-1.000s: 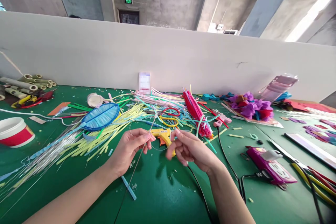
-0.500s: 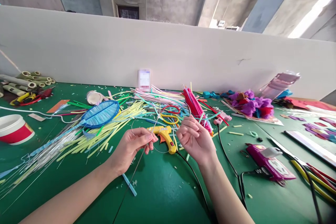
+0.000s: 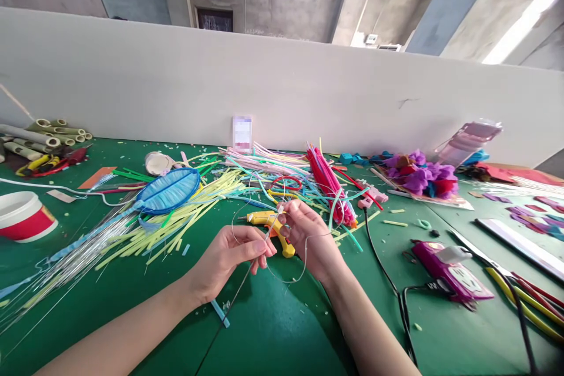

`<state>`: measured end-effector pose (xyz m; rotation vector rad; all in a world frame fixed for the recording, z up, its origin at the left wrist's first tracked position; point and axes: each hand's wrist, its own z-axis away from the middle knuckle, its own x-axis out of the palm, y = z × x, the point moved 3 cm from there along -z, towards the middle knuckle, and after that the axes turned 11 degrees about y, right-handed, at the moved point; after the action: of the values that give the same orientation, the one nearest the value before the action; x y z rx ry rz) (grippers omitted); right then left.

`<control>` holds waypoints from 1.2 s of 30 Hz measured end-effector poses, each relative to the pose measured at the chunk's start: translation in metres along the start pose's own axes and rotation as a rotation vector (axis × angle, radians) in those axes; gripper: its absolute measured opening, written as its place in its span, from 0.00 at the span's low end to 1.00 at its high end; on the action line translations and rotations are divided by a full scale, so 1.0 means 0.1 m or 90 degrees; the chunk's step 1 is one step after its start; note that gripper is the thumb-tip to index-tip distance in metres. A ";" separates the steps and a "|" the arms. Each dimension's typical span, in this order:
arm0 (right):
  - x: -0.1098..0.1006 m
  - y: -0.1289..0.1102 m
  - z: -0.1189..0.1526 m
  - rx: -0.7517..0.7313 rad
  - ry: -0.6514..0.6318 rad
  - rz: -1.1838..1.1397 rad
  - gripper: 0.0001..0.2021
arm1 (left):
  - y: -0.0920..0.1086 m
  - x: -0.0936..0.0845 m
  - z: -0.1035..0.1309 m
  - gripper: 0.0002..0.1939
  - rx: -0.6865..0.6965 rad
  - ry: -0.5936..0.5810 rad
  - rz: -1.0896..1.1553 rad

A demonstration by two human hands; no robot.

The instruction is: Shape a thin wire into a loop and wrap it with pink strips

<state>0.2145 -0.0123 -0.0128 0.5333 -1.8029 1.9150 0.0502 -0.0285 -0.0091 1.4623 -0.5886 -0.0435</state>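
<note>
A thin wire (image 3: pixel 295 280) is bent into a loop above the green table, with a long straight end running down toward the lower edge. My left hand (image 3: pixel 238 255) pinches the wire at the left side of the loop. My right hand (image 3: pixel 308 235) is closed on another part of the wire, near a small whitish joint. Behind both hands lies a yellow glue gun (image 3: pixel 264 218), partly hidden by my right hand. A blue leaf-shaped piece (image 3: pixel 170 191) rests on pipe cleaners (image 3: pixel 207 191) to the left.
A paper cup (image 3: pixel 26 217) stands at the left. Pink pipe cleaners (image 3: pixel 326 179) lie behind my right hand. A magenta power strip (image 3: pixel 456 276) with black cables, scissors and a purple flower heap (image 3: pixel 423 179) are at the right. A phone (image 3: pixel 242 133) leans on the partition.
My right hand has moved left and down to the wire near my left hand and closed on it. My left hand has shifted slightly right, and the loop has moved with it.
</note>
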 end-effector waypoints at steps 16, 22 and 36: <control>-0.06 -0.06 0.08 0.087 -0.066 0.081 0.10 | 0.05 -0.05 -0.01 0.09 0.025 0.016 0.014; -0.06 0.01 0.21 0.079 -0.275 0.408 0.20 | 0.12 -0.15 -0.07 0.09 0.062 0.081 0.049; -0.14 -0.08 0.06 0.019 0.078 0.024 0.12 | 0.07 -0.10 -0.06 0.09 0.086 0.128 -0.104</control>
<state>0.2304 -0.0183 -0.0137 0.3856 -1.7213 1.9569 0.0417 -0.0186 -0.0061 1.6210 -0.3118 0.0160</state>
